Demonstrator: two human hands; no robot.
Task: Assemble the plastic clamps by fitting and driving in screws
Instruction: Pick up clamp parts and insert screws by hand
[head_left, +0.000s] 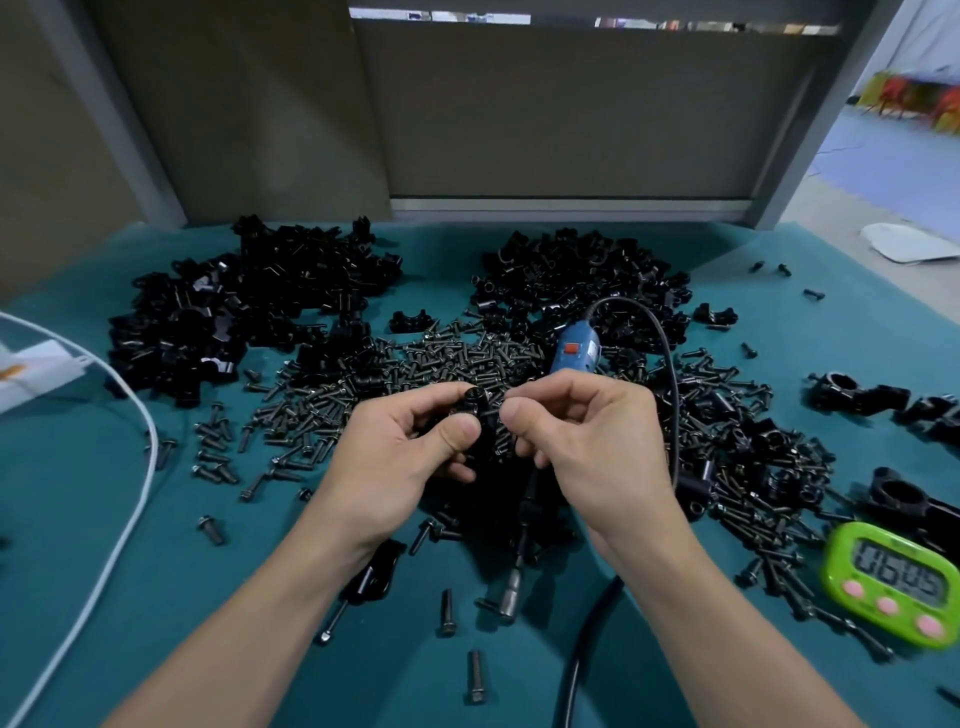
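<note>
Hands (395, 452) on clamp (480, 422) over screws (311, 405), driver (574, 351).

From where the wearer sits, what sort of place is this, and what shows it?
Probably a small-parts assembly bench in a workshop or factory: heaps of black plastic clamp halves, a spread of dark metal flanged screws, and a blue corded electric screwdriver.

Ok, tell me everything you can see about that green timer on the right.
The green timer has a rounded, lime-green case that looks like plastic, a grey display with dark digits too blurred to read surely, and three round pink buttons below it. It lies face up and tilted on the teal table cover, near the right edge. Loose black screws lie close by its left side; whether any touch it is unclear.
</note>
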